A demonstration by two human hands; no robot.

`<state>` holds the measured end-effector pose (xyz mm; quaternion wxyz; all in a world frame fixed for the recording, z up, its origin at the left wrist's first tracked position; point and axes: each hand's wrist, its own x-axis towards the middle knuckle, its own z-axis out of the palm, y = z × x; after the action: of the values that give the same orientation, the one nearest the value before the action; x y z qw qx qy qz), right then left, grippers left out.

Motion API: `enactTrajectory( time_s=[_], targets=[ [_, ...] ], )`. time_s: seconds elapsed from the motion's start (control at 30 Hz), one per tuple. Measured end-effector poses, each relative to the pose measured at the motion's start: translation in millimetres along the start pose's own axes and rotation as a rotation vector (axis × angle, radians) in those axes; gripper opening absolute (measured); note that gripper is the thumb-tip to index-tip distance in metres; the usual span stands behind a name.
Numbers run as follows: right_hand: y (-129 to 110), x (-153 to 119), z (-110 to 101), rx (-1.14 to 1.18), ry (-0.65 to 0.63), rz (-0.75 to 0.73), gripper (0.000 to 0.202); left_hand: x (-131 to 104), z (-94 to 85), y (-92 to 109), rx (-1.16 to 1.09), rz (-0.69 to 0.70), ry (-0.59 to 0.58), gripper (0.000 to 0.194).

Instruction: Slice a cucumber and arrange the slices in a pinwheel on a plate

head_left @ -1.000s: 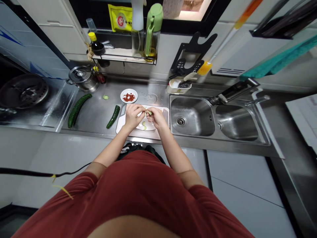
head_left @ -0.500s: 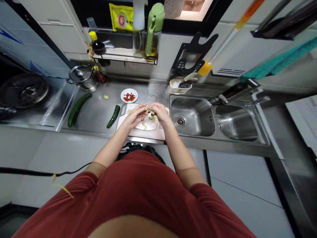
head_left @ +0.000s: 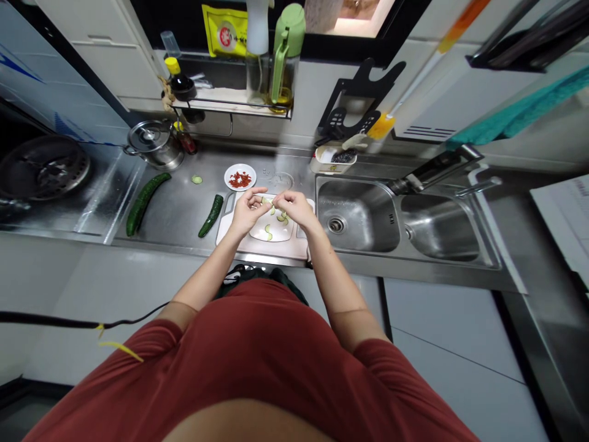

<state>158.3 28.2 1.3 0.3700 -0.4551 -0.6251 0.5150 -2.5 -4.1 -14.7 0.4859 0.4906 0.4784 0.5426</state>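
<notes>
Over a white plate (head_left: 280,236), my left hand (head_left: 247,213) and my right hand (head_left: 297,209) meet fingertip to fingertip. A thin pale-green cucumber slice (head_left: 267,201) is pinched between them; the fingers partly cover it. More slices, some curved, lie scattered on the plate, among them a curved cucumber slice (head_left: 269,232) near its front rim. The plate rests on a white cutting board (head_left: 226,232). Just left of the board lies a piece of dark green cucumber (head_left: 211,217).
Behind the board stands a small dish (head_left: 227,178) of chopped red pieces. A whole cucumber (head_left: 143,202), a cucumber end (head_left: 197,180) and a lidded pot (head_left: 155,144) are on the left. A double sink (head_left: 363,242) lies right, beside a utensil holder (head_left: 322,164).
My left hand has turned and shifted slightly left, its fingers now raised and pinching. My right hand stays almost in place, fingertips still close to the left ones.
</notes>
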Motion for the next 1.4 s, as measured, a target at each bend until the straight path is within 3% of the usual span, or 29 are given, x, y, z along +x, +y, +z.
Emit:
enactTrajectory(
  time_s=[0.33, 0.47, 0.6, 0.73, 0.93, 1.07, 1.4],
  targets=[
    [3.4, 1.0, 1.7, -0.135, 0.020, 0.078, 0.019, -7.5, 2.5, -4.7, 0.512, 0.238, 0.085, 0.032],
    [9.2, 2.4, 1.5, -0.183, 0.022, 0.084, 0.019, -8.1, 3.2, -5.7, 0.575, 0.260, 0.068, 0.027],
    [22.7, 5.2, 0.0, -0.224, 0.021, 0.089, 0.018, -4.8, -0.3, -16.4, 0.515, 0.170, 0.041, 0.021],
    [49.2, 7.2, 0.5, -0.319, 0.003, 0.132, 0.018, 0.7, -7.4, -41.6, 0.468, 0.060, 0.022, 0.018],
    [93.5, 4.4, 11.7, -0.469, -0.072, 0.162, 0.019, -0.7, -15.1, -82.3, 0.650, -0.177, -0.039, 0.018],
    [116.4, 0.2, 20.9, -0.601, -0.099, 0.186, 0.016, -5.7, -17.2, -101.2, 0.750, -0.265, -0.122, 0.017],
    [129.6, -11.6, 33.9, -0.801, -0.177, 0.293, 0.018, -14.0, -10.5, -110.6, 0.996, -0.352, -0.227, 0.015]
  ],
)
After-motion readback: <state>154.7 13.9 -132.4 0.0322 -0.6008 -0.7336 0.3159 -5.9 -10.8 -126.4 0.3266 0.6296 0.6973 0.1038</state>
